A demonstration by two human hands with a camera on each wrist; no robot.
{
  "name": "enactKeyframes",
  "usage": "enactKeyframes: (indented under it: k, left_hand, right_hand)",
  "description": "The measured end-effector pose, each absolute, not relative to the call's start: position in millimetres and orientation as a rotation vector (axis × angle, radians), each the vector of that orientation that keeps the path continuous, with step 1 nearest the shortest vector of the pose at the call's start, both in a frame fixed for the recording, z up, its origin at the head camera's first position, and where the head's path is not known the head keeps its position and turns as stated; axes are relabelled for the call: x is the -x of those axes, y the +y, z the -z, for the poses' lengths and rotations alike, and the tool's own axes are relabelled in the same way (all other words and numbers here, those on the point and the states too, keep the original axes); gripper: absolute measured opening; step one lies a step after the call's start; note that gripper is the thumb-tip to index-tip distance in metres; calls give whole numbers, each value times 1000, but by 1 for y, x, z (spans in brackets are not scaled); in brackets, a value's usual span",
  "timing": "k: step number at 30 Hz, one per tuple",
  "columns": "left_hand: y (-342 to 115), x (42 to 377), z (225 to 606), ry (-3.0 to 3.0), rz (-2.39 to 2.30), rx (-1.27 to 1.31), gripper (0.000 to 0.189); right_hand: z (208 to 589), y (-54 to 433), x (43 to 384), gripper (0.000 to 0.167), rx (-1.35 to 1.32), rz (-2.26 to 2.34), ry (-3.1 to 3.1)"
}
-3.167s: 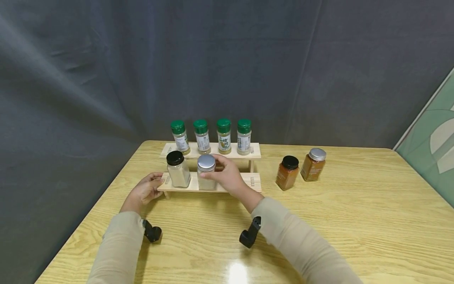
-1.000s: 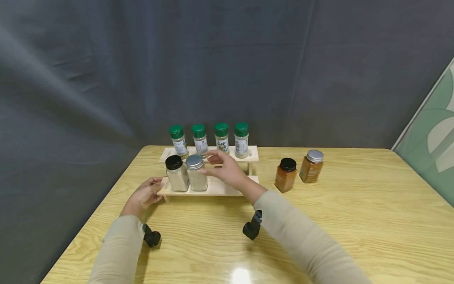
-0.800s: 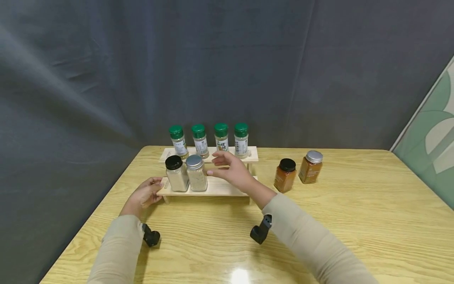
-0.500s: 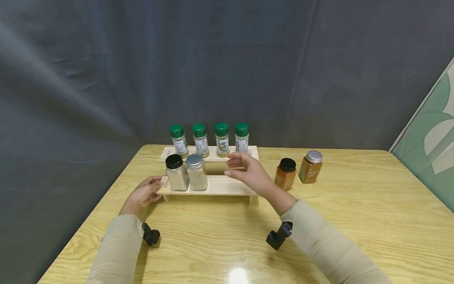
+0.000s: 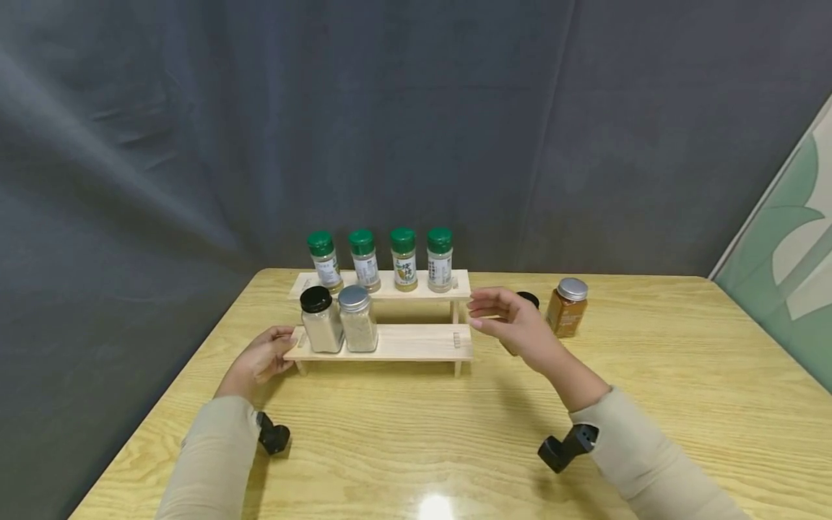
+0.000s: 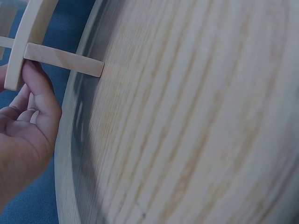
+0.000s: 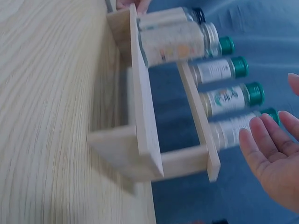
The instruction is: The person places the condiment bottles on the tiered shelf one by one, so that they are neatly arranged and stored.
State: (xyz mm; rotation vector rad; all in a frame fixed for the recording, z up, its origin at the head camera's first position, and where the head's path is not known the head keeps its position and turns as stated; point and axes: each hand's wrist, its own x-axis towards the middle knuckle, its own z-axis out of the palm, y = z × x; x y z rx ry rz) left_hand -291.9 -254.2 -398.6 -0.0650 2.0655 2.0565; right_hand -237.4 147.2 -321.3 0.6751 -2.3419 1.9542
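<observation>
A two-tier wooden spice rack (image 5: 416, 341) stands on the table, and my left hand (image 5: 265, 355) grips the left end of its lower shelf. In the left wrist view, the left fingers (image 6: 39, 88) touch the shelf's end beside a rack leg. Two jars of pale contents stand close together on the lower shelf's left half, a black-lidded jar (image 5: 323, 330) and a silver-lidded jar (image 5: 360, 328). My right hand (image 5: 520, 328) is in the air just right of the rack, fingers loosely bent and holding nothing. It covers most of a black-lidded jar (image 5: 530, 297) behind it.
Several green-capped spice bottles (image 5: 404, 267) line the upper shelf. A silver-lidded jar of orange-brown contents (image 5: 567, 314) stands on the wooden table (image 5: 390, 433) at the right. Behind hangs a dark curtain (image 5: 416, 130); a green patterned panel (image 5: 793, 245) borders the right side.
The silver-lidded pale jar moved left, up to the black-lidded one. My right hand let go of it and moved right, away from the rack. My left hand keeps its grip.
</observation>
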Motion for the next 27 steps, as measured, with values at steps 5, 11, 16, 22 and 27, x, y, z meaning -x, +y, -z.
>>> enactKeyframes:
  k: [5,11,16,22,27]
  left_hand:
    - [-254,291,397,2062,-2064,73,32]
    - [-253,290,395,2055,-2058,75,31]
    - [-253,289,395,2048,-2062,67,32]
    - [-255,290,395,2046,-2065,57,33]
    - [-255,291,395,2033,-2071,63,32]
  right_hand:
    - [324,169,235,37,-675,-1942,-2296]
    - [328,199,235,28,-667,-1958,-2203]
    - [330,222,233,25,-619,-1974,-2152]
    - [333,243,234,26,-579,-2065,-2043]
    - [339,258,237,25,-499,-2120,-2003]
